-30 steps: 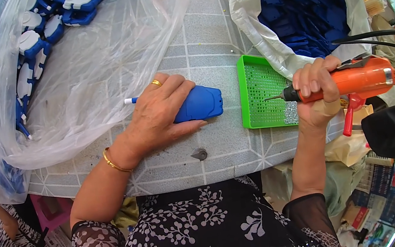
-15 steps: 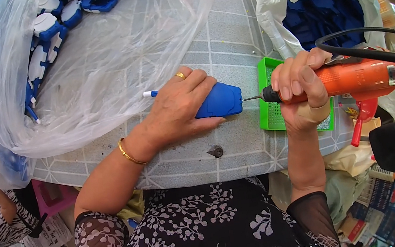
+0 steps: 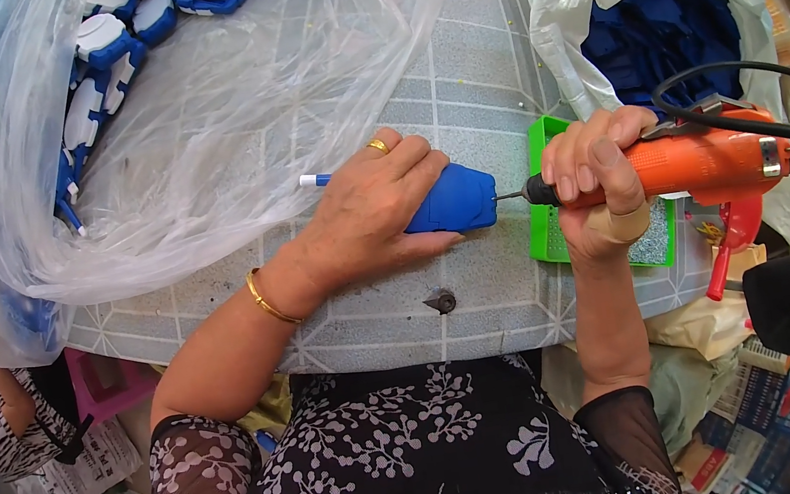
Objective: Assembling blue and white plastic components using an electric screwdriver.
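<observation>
My left hand (image 3: 373,199) is wrapped over a blue plastic casing (image 3: 462,199), pressing it on the table. A thin rod with a white end (image 3: 308,180) sticks out on the hand's far-left side. My right hand (image 3: 597,173) grips an orange electric screwdriver (image 3: 705,155), held level and pointing left. Its thin bit meets the right end of the casing; whether a screw sits there is too small to tell. Beneath the screwdriver lies a green tray (image 3: 543,236) holding many small silvery pieces.
A clear plastic bag (image 3: 204,183) covers the table's left side, with several blue-and-white units (image 3: 84,114) at its far end. A white sack (image 3: 560,42) of dark blue parts stands far right. A small dark pointed piece (image 3: 440,301) lies near the front edge. A black cable (image 3: 743,67) arches over the screwdriver.
The whole view has shifted slightly, so the table and bags appear a little further right. Both hands keep their grips, and the bit stays at the casing's end.
</observation>
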